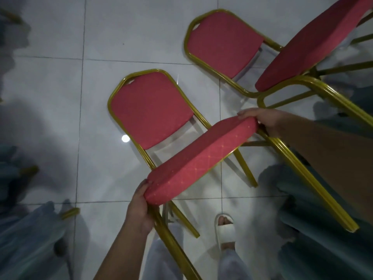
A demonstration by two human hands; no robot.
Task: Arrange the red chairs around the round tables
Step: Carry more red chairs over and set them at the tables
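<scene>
I look straight down at a red chair [201,156] with a gold metal frame, tipped so that its backrest points away from me. My left hand [141,209] grips the near left corner of its seat cushion and frame. My right hand [264,122] grips the far right corner of the same seat. A second red chair [302,49], also gold-framed, is at the upper right, its leg running down past my right arm. No round table top is in view.
The floor is pale glossy tile [60,118]. Teal cloth [30,239] hangs at the lower left and more teal drapery [323,239] at the lower right. My foot in a white slipper [225,229] stands below the chair.
</scene>
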